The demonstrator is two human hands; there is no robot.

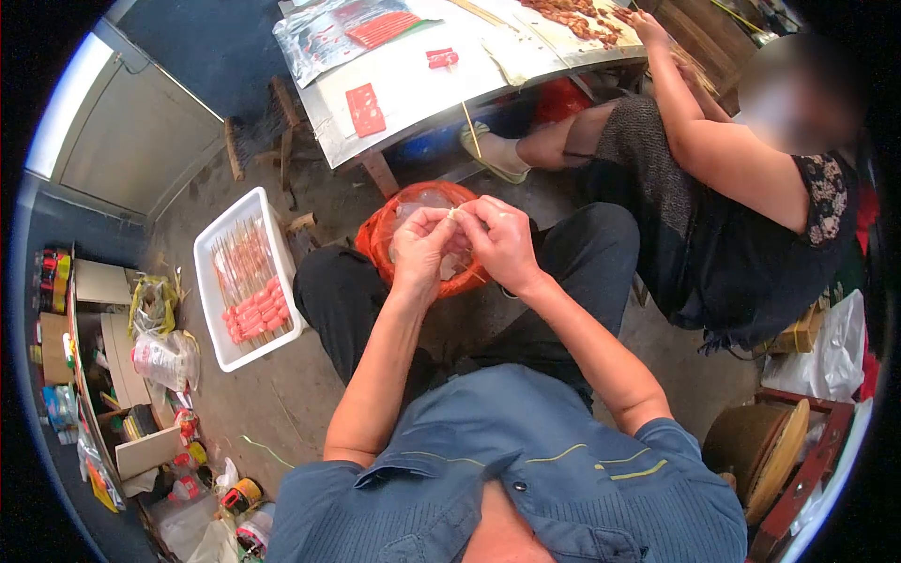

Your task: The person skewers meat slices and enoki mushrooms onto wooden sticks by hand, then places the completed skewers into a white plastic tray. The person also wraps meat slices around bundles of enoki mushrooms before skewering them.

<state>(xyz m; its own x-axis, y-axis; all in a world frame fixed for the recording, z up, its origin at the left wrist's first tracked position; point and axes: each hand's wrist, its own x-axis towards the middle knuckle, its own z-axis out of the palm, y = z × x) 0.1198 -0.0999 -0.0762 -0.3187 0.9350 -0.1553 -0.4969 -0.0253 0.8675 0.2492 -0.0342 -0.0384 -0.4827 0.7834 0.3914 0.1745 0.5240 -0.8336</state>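
My left hand (421, 246) and my right hand (503, 242) meet in front of me, thumbs and forefingers pinched together. A tiny pale bit shows between the fingertips; I cannot tell what it is. Below them stands a bin lined with an orange-red plastic bag (377, 235), with whitish crumpled plastic inside. The tip of a thin stick (480, 273) shows under my right hand. Left of my knees, a white plastic tray (208, 281) on the floor holds rows of skewers, with pink sausage-like pieces (258, 314) at the near end.
Ahead is a white-topped table (324, 108) with a flat red packet (365, 110), a smaller red packet (442, 58), a silver bag (314, 42) and heaped reddish meat pieces (572, 21). A co-worker (694, 216) sits at the right, reaching over it. Cluttered shelving (103, 338) lines the left.
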